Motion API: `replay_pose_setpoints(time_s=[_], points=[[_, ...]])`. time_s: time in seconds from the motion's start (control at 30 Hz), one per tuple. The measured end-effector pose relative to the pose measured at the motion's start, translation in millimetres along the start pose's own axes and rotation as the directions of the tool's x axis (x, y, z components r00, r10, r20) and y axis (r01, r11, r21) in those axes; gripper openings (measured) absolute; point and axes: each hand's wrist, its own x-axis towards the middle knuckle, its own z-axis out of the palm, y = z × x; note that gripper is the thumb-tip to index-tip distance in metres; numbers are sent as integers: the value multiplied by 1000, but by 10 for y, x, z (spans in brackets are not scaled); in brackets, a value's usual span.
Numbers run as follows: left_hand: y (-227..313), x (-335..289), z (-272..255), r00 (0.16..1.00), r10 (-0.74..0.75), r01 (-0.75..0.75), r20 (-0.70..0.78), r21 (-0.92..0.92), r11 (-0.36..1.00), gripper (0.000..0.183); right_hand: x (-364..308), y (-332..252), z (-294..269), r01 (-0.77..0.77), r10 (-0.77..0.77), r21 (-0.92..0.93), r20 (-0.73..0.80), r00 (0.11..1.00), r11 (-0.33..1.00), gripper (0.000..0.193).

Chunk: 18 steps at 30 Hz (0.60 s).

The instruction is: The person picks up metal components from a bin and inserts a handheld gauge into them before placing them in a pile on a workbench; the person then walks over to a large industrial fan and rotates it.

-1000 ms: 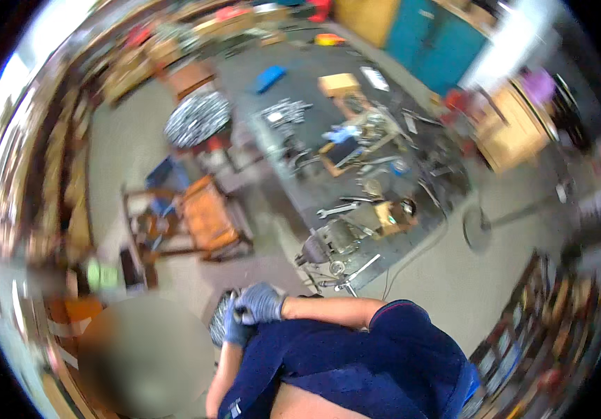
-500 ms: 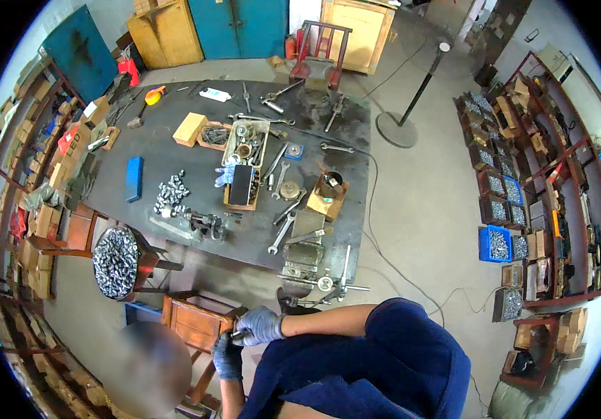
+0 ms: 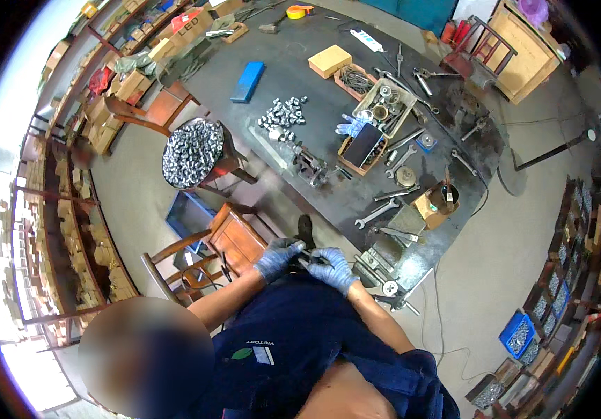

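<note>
Both of my hands wear grey-blue work gloves and meet in front of my dark blue clothing. My left hand point(image 3: 278, 260) is closed, its fingertips pressed round a small metal part point(image 3: 304, 257) whose kind is too small to tell. From the other side my right hand point(image 3: 333, 269) pinches the same part with bent fingers. Left of the hands stands a brown wooden chair point(image 3: 236, 239) with a smooth seat. To their right, a vise point(image 3: 378, 269) with a round dial-like piece sits at the table's near corner. A dark shoe point(image 3: 304, 229) shows just beyond the hands.
The dark table point(image 3: 293, 52) bears a pile of metal fittings point(image 3: 283, 115), a clamp-like fixture point(image 3: 309, 167), a phone point(image 3: 364, 144), wrenches point(image 3: 377, 214) and a parts tray point(image 3: 406, 105). A tub of fittings point(image 3: 193, 152) rests on a stool. Blue crate point(image 3: 187, 215) and shelves point(image 3: 70, 230) stand left.
My view has turned, and the table now lies further right and nearer. Both hands have come away from the chair's corner to the front of my body, still closed together.
</note>
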Motion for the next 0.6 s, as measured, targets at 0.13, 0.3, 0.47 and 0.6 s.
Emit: replay_pose_setpoints(time_s=[0.13, 0.3, 0.47, 0.6], points=[[328, 222, -156, 990, -55, 41, 131, 109, 993, 28, 77, -287, -67, -78, 76, -24, -68, 995, 997, 22], [684, 932, -1155, 986, 135, -164, 101, 385, 908, 25, 831, 170, -64, -249, 391, 819, 33, 920, 517, 12], [1129, 1584, -2382, 969, -14, -247, 246, 969, -22, 31, 1358, 82, 127, -93, 85, -11, -316, 945, 996, 18], [1158, 2097, -3206, 969, -219, -155, 112, 969, -191, 31, 1863, 189, 408, 74, 81, 376, -379, 922, 924, 20]])
